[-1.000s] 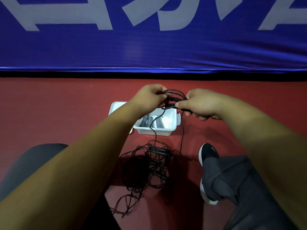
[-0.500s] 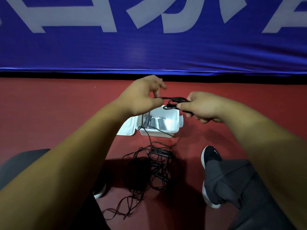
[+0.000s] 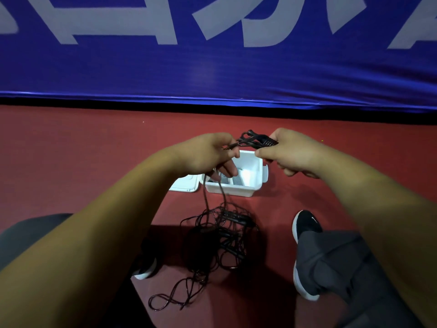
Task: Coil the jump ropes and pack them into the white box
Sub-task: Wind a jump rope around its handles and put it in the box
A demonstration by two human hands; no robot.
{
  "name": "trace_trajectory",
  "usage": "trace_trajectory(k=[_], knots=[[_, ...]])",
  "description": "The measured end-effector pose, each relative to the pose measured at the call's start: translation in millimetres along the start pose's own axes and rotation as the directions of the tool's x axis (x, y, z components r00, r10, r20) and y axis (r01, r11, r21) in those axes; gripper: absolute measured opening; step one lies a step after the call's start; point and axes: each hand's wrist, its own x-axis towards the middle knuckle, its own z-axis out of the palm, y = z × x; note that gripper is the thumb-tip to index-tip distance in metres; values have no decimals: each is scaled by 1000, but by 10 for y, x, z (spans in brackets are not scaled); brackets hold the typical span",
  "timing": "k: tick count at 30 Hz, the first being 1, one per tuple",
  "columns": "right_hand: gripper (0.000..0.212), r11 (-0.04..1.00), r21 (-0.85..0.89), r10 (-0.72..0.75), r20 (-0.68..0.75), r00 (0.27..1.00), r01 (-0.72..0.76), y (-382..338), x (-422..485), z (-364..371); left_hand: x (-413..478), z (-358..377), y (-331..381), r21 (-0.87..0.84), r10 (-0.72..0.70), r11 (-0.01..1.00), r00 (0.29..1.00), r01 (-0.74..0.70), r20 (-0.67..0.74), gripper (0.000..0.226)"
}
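Noted: banner (image 3: pixel 212 74), blue cloth that shone and lay creased; floor (image 3: pixel 82 150), red, matt, finely grained; box (image 3: pixel 238 191), white plastic, smooth, slightly glossy; jump ropes (image 3: pixel 220 233), thin black cord that looked plastic-coated, faint sheen; trousers (image 3: pixel 343 263), grey matt cloth; shoe (image 3: pixel 305 224), black fabric upper, white rubbery sole.

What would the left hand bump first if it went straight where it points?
Probably the right hand, gripping the same small coil of thin black jump rope that the left hand pinches, though depth is hard to judge.
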Motion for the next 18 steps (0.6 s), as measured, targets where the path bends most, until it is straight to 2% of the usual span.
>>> trace_trajectory(k=[2, 5, 8, 10, 13, 18], knots=[[29, 1000, -9, -11, 1, 1000, 11, 0, 17, 16, -16, -59, 9, 4, 30, 1000, 1000, -30, -6, 22], [25, 998, 66, -15, 29, 999, 13, -3, 36, 65, -24, -101, 21, 47, 88, 995, 995, -86, -45, 24], [24, 996, -61, -59, 37, 998, 61, -61, 13, 69, -15, -93, 26, -64, 81, 994, 990, -88, -116, 46], [28, 982, -175, -65, 37, 997, 70, -110, -16, 59, 5, -104, 2, -58, 47, 997, 989, -55, -142, 54], [35, 989, -141, -36, 97, 995, 49, -132, -36, 112, -1, -125, -25, -50, 2, 999, 996, -6, -87, 49], [38, 999, -5, -36, 107, 994, 37, -136, -35, 190, -31, -90, -42, -115, -53, 992, 998, 54, 17, 37]])
